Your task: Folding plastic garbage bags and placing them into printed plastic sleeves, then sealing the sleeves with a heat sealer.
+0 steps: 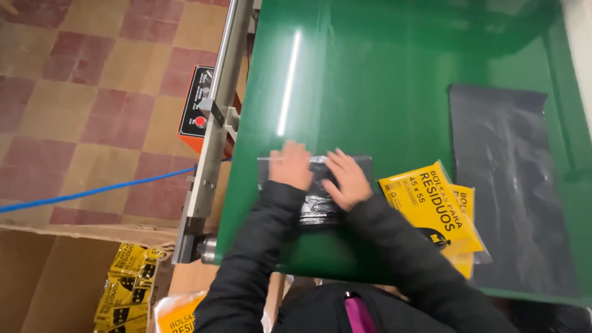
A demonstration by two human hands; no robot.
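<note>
Here, my left hand (291,165) and right hand (346,179) lie flat and open, fingers spread, pressing a folded black bag (316,188) onto the green table (382,74) near its front edge. Just right of the bag sits a stack of yellow packets (435,206), with a flat grey bag (512,185) beyond them. A metal bar (213,132), perhaps a sealer, runs along the table's left edge above an orange box (196,108), while a carton (55,277) below holds more yellow packets.

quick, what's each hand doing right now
Left hand: open, palm flat, pressing on the folded black plastic bag.
Right hand: open, flat on the same bag, gripping nothing.
</note>
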